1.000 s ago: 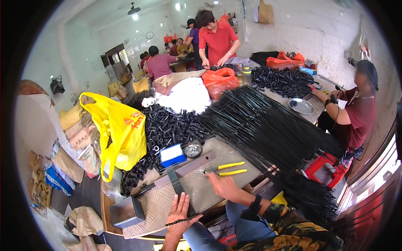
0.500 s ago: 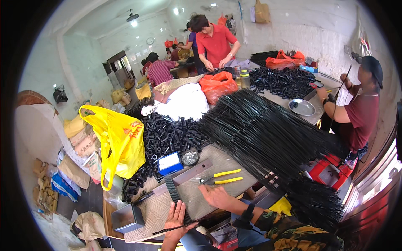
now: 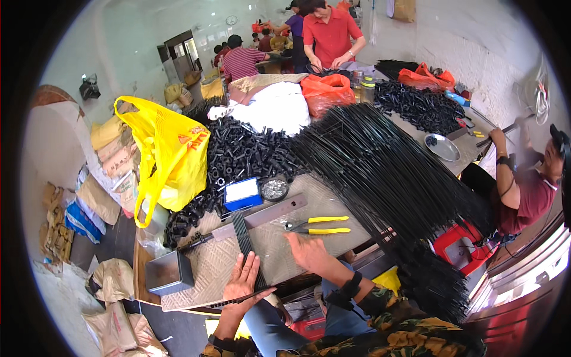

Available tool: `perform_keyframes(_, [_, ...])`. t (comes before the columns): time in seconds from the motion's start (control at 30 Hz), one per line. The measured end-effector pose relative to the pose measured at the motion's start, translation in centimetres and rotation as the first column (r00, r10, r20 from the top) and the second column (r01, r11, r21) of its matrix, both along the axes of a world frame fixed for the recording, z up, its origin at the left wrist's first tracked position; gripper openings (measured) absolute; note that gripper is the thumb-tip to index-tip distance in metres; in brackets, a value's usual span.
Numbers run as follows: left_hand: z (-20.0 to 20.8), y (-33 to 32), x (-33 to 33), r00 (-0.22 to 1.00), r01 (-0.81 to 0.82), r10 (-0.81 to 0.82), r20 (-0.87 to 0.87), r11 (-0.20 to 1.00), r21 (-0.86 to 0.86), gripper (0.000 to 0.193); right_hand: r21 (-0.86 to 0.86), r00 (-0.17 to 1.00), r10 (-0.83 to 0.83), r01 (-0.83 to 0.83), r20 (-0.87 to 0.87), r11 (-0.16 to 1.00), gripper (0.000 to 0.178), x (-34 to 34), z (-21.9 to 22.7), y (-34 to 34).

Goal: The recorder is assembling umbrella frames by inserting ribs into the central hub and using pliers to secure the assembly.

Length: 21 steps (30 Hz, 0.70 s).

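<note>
My left hand (image 3: 241, 279) lies with its fingers stretched out, pressed flat beside and partly over a row of thin black strips (image 3: 241, 232). The strips' far ends cross a long flat metal blade (image 3: 279, 211) with a dark handle. A dark edge of more strips shows under the left palm. To the right, my right hand (image 3: 312, 253) hovers at the table edge with its fingers drawn together; what they hold, if anything, is hidden. Just beyond it rest yellow-handled pliers (image 3: 318, 226).
A grey box (image 3: 169, 272) stands near the left corner. Behind are a blue box (image 3: 242, 193), a dish of small metal bits (image 3: 275, 189), a heap of black parts (image 3: 250, 149) and a yellow bag (image 3: 172, 154). Long black rods (image 3: 386, 166) cover the right side. Co-workers sit and stand around.
The view has tilted down and shifted, so the table sits higher in it. My hands keep nearly the same places by the strips. The co-worker at right has leaned back and moved an arm.
</note>
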<state>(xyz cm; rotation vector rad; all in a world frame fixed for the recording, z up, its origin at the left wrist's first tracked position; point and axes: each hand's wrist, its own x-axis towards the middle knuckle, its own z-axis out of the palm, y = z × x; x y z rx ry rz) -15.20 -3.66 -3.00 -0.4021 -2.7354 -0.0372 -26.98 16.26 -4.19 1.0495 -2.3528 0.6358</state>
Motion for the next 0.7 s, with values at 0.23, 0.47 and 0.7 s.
perform_keyframes(0.23, [-0.02,-0.2,0.15,1.0,-0.02,0.02,0.022,1.0,0.003,0.087,-0.073,0.999,0.023,-0.026,-0.039,0.997,0.03,0.07,0.1,-0.2])
perform_keyframes(0.47, [0.13,0.37,0.05,1.0,0.007,-0.008,0.023,0.999,0.038,0.093,0.012,0.996,0.01,-0.009,-0.086,1.0,0.026,0.1,0.41,0.25])
perform_keyframes(0.7, [0.35,0.11,0.36,0.999,-0.01,0.009,0.033,1.0,0.028,0.083,-0.013,0.999,0.01,-0.011,-0.046,1.0,0.026,0.6,0.87,0.16])
